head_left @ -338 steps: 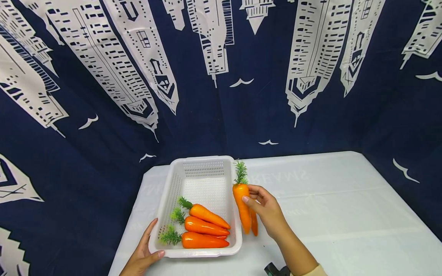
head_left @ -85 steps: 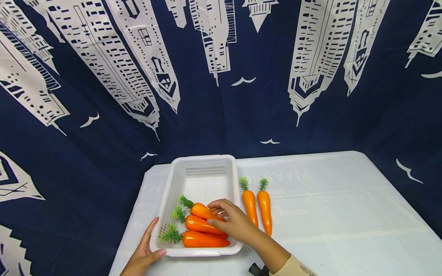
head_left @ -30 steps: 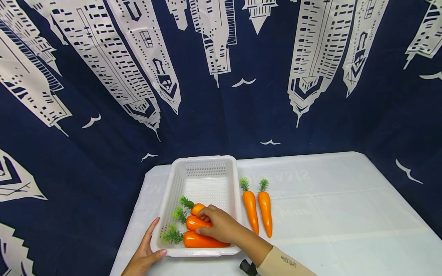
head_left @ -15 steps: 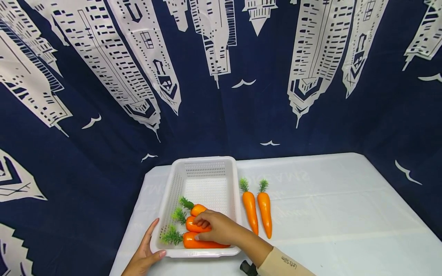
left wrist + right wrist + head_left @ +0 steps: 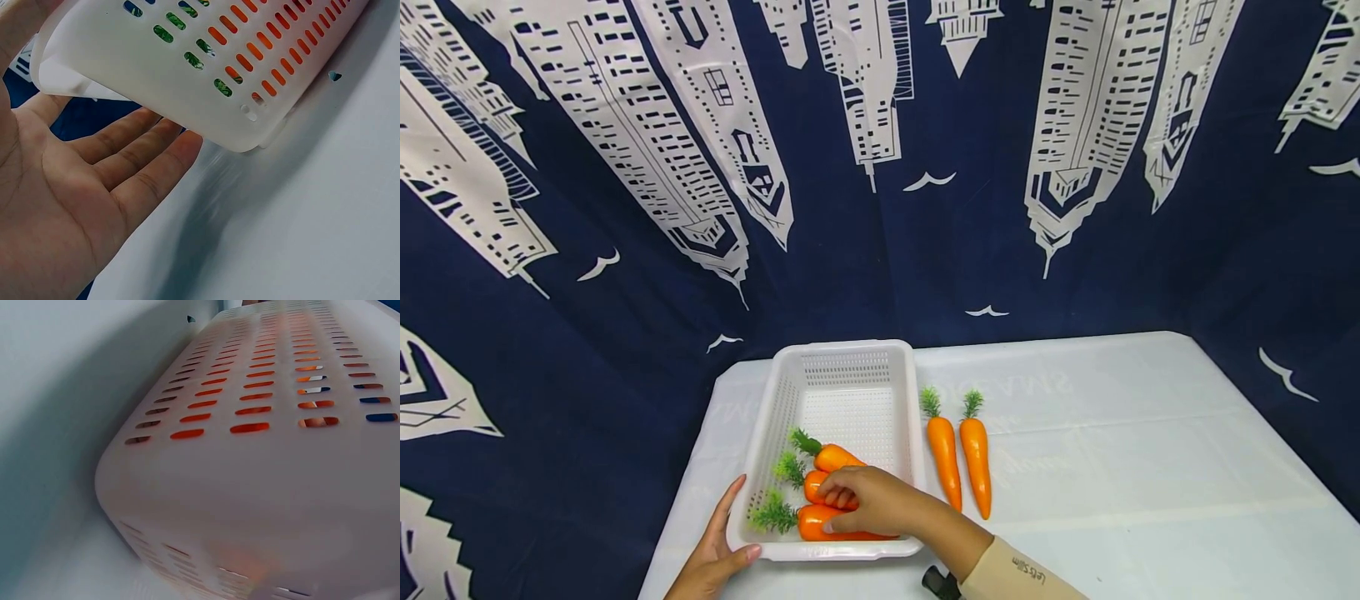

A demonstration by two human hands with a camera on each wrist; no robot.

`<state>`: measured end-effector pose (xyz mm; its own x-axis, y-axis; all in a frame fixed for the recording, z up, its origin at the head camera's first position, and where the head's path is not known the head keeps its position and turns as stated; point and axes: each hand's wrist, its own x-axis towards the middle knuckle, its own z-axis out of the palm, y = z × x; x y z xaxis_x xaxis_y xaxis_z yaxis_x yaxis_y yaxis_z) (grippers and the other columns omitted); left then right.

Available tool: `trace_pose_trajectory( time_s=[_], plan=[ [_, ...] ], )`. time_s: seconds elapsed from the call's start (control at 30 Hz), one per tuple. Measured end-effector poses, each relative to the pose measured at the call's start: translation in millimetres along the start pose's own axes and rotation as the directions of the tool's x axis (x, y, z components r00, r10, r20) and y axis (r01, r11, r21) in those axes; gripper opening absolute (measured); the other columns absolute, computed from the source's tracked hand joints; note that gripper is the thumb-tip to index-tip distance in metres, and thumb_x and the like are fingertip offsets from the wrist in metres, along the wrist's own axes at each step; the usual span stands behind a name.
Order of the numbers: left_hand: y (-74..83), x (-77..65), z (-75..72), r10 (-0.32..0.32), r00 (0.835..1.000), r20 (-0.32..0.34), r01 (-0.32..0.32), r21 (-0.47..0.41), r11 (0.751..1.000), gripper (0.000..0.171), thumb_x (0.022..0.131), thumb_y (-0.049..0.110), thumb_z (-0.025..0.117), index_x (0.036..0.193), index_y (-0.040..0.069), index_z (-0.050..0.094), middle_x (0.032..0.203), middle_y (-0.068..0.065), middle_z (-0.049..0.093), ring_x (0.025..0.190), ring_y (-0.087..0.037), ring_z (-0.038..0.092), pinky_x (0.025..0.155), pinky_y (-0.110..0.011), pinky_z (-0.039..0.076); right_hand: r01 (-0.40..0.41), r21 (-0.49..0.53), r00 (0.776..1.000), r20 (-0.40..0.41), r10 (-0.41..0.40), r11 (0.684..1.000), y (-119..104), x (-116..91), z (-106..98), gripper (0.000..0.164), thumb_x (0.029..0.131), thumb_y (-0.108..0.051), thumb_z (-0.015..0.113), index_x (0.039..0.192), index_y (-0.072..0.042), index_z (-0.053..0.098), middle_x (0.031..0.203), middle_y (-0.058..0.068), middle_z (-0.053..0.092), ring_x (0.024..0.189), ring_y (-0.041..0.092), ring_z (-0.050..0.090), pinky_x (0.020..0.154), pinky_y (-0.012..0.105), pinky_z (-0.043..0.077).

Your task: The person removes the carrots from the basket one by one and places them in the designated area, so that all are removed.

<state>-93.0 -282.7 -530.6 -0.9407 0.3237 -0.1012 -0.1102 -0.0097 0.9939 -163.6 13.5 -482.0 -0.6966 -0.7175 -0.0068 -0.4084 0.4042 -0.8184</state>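
Note:
In the head view, a white perforated basket (image 5: 916, 425) holds orange carrots with green leafy tops. A far carrot (image 5: 837, 457), a middle carrot (image 5: 814, 485) and a front carrot (image 5: 811, 523) lie there side by side. My right hand (image 5: 868, 500) is over them with bent fingers on the middle carrot and the thumb on the front one. Their tips are partly hidden by it, and whether it grips one is unclear. My left hand (image 5: 707, 554) touches the basket's near left corner; in the left wrist view its straight fingers (image 5: 153, 178) lie against the basket wall (image 5: 156, 106).
Two more carrots (image 5: 943, 458) (image 5: 975, 462) lie parallel on the white table (image 5: 1112, 450), right of the basket. A dark device (image 5: 940, 582) shows by the right sleeve. A navy cloth (image 5: 955, 242) with white buildings hangs behind. Slotted basket walls (image 5: 262, 481) fill the right wrist view.
Two carrots held beside the basket earlier now lie apart on the table. My right hand has gone into the basket and shifted from the far carrot toward the front one. The left stays put.

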Motion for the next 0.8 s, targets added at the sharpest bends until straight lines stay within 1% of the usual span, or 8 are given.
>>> trace_pose_trajectory(
  time_s=[0.1, 0.27, 0.4, 0.63, 0.8],
  plan=[
    [0.7, -0.1, 0.3, -0.006, 1.0, -0.006, 0.006, 0.008, 1.0, 0.099, 0.095, 0.002, 0.063, 0.163, 0.028, -0.005, 0.162, -0.012, -0.027, 0.124, 0.017, 0.03, 0.098, -0.017, 0.044, -0.006, -0.008, 1.0, -0.016, 0.006, 1.0, -1.0, -0.6, -0.9, 0.034, 0.087, -0.028, 0.081, 0.117, -0.017, 0.069, 0.106, -0.009, 0.068, 0.096, -0.001, 0.061, 0.087, 0.018, 0.052],
    [0.3, 0.2, 0.0, -0.009, 1.0, 0.001, 0.009, -0.001, 1.0, 0.1, 0.094, 0.002, 0.062, 0.163, 0.028, -0.005, 0.161, -0.011, -0.026, 0.123, 0.017, 0.034, 0.099, -0.019, 0.045, -0.049, -0.039, 0.994, -0.1, 0.045, 0.998, -0.5, -0.8, -2.1, 0.036, 0.089, -0.033, 0.078, 0.12, -0.018, 0.069, 0.115, -0.01, 0.067, 0.103, 0.002, 0.059, 0.092, 0.021, 0.05],
    [0.1, 0.4, -0.3, -0.014, 1.0, -0.004, 0.014, -0.005, 1.0, 0.1, 0.094, 0.002, 0.063, 0.163, 0.028, -0.005, 0.161, -0.01, -0.024, 0.123, 0.016, 0.035, 0.098, -0.018, 0.045, -0.069, -0.056, 0.988, -0.139, 0.061, 0.996, 0.2, -0.4, -2.1, 0.04, 0.089, -0.036, 0.078, 0.123, -0.018, 0.068, 0.118, -0.009, 0.065, 0.106, 0.005, 0.059, 0.096, 0.023, 0.049],
    [0.8, -0.2, -0.1, -0.013, 1.0, -0.009, 0.013, 0.003, 1.0, 0.1, 0.094, 0.002, 0.063, 0.163, 0.028, -0.004, 0.162, -0.012, -0.026, 0.124, 0.016, 0.032, 0.098, -0.018, 0.045, -0.105, -0.086, 0.983, -0.162, 0.09, 0.991, -0.5, 0.4, -1.8, 0.044, 0.087, -0.039, 0.079, 0.125, -0.02, 0.067, 0.121, -0.009, 0.063, 0.112, 0.007, 0.057, 0.103, 0.03, 0.047],
    [0.2, 0.0, -0.6, -0.002, 1.0, -0.003, 0.002, 0.009, 1.0, 0.1, 0.094, 0.002, 0.063, 0.163, 0.027, -0.004, 0.162, -0.012, -0.027, 0.126, 0.016, 0.028, 0.099, -0.017, 0.044, -0.131, -0.093, 0.981, -0.158, 0.115, 0.987, -1.3, 1.2, -1.2, 0.044, 0.087, -0.039, 0.079, 0.125, -0.02, 0.068, 0.122, -0.008, 0.063, 0.113, 0.008, 0.057, 0.104, 0.033, 0.047]
  ],
)
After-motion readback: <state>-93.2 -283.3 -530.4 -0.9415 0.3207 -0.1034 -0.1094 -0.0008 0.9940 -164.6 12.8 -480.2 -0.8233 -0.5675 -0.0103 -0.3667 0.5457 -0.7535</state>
